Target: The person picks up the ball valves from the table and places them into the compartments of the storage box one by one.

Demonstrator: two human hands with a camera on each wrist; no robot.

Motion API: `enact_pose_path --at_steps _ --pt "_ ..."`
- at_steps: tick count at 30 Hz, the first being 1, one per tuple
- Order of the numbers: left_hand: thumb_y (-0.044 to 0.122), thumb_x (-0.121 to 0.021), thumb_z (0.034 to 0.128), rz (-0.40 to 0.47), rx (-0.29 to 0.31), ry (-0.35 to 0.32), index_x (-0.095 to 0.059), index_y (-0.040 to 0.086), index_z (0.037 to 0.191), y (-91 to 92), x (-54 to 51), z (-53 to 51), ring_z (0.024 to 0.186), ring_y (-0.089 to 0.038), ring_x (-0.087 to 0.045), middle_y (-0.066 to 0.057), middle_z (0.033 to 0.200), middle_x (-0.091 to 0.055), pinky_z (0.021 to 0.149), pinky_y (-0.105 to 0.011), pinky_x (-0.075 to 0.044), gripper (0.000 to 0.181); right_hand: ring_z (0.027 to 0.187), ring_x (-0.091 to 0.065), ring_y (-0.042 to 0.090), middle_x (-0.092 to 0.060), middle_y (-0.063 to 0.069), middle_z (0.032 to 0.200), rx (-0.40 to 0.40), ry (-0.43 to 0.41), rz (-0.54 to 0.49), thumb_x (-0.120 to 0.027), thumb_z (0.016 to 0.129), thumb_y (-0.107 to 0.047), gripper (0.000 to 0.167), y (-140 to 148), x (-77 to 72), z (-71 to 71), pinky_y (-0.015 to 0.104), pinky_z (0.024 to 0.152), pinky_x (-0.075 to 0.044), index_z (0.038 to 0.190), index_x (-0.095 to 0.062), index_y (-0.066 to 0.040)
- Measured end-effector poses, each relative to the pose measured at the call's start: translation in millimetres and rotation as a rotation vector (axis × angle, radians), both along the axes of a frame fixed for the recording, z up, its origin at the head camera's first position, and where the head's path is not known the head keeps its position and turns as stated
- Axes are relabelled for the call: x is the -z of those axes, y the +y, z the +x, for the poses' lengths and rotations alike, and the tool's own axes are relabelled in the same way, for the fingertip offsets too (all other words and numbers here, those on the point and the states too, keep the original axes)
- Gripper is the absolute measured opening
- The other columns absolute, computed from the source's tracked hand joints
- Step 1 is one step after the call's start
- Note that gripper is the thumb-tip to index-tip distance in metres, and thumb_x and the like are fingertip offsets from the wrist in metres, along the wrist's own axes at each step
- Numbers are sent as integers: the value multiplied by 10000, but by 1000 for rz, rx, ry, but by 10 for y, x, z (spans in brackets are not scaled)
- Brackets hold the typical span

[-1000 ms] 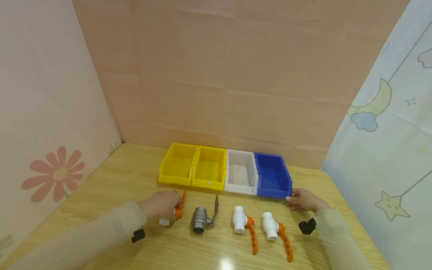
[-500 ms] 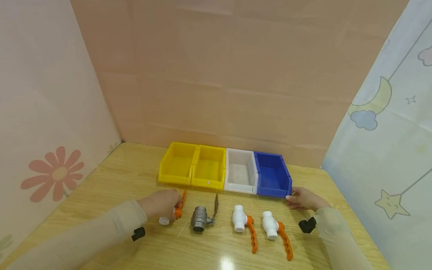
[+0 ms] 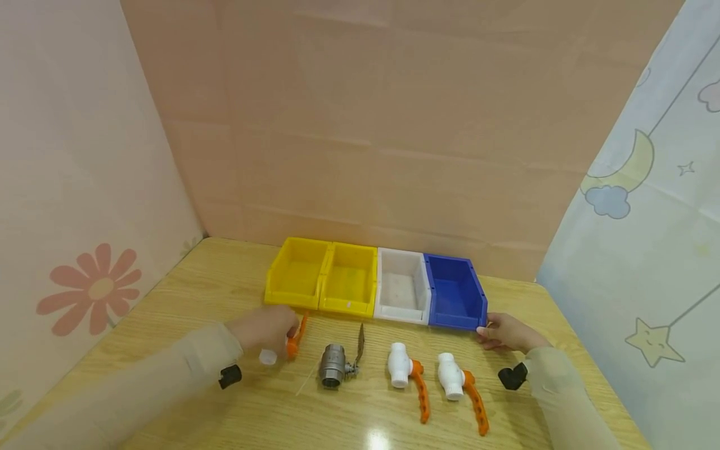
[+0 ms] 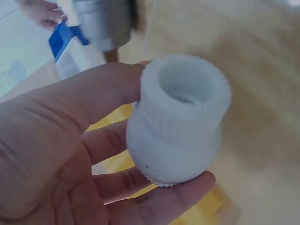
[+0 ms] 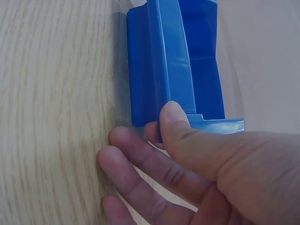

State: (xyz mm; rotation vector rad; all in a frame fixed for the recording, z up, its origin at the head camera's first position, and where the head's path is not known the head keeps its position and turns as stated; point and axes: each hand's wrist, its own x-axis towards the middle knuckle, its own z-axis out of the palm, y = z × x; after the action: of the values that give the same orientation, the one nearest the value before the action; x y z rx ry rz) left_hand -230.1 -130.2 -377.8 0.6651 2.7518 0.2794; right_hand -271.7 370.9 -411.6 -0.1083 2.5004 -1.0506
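Left hand [image 3: 264, 328], mine: thumb and fingers pinching one white ball valve [image 4: 178, 122], carried slightly up and leftward since a second ago, toward the bins; its orange lever [image 3: 292, 347] has travelled with it. Centre: one metal ball valve [image 3: 333, 367] with lever, then two white valves with orange levers, the nearer-left one [image 3: 399, 365] and the rightmost one [image 3: 450, 377], all lying as before. Right hand [image 3: 509, 333], mine: unmoved, pinching the front corner of the blue bin [image 3: 454, 322]. Surface: wood-grain table [image 3: 185, 312]; along its back, a row of two yellow bins [image 3: 292, 299], one white bin [image 3: 401, 314], then the blue one. Room: left, pale wall covering with a red flower [image 3: 101, 287]; behind, creased tan backdrop [image 3: 360, 125]; right, pale cloth with a moon and a star [image 3: 652, 342]. By view: the left wrist alone gives the held valve's hollow, ribbed-rimmed end and a dark speck on its body; the head view, its lever; the right wrist, my thumb atop the blue bin's front edge, one fingertip behind it, the remaining fingers loosely bent beside the wood.
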Motion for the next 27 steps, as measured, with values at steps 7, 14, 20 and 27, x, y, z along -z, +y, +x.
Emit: enact_pose_path --at_steps 7,14,20,27 --pt "121 -838 702 -63 36 33 -621 107 758 -27 -320 -133 684 -159 -487 23 754 -560 603 -300 -454 225 857 -679 236 -683 112 963 -5 -1 -16 -536 994 -192 364 16 23 -11 392 760 -575 1231 -498 81" --pt "148 -802 747 -102 10 55 -629 105 836 -31 -685 -357 714 -166 -547 -3 821 -601 615 -293 -486 199 846 -680 230 -682 104 951 -4 13 11 -531 997 -198 330 13 8 -12 384 733 -570 1196 -525 65" --pt "174 -786 755 -97 -15 98 -672 73 894 -6 -930 -633 763 -181 -586 -36 871 -640 643 -288 -509 206 827 -679 225 -683 104 939 1 19 13 -530 997 -186 324 13 11 3 383 711 -563 1202 -523 64" --pt "139 -781 778 -23 -62 98 -680 74 895 22 -1070 -876 827 -209 -598 -48 911 -651 731 -325 -532 167 837 -682 222 -686 105 947 8 20 32 -530 998 -199 332 1 18 -17 375 703 -562 1215 -518 52"
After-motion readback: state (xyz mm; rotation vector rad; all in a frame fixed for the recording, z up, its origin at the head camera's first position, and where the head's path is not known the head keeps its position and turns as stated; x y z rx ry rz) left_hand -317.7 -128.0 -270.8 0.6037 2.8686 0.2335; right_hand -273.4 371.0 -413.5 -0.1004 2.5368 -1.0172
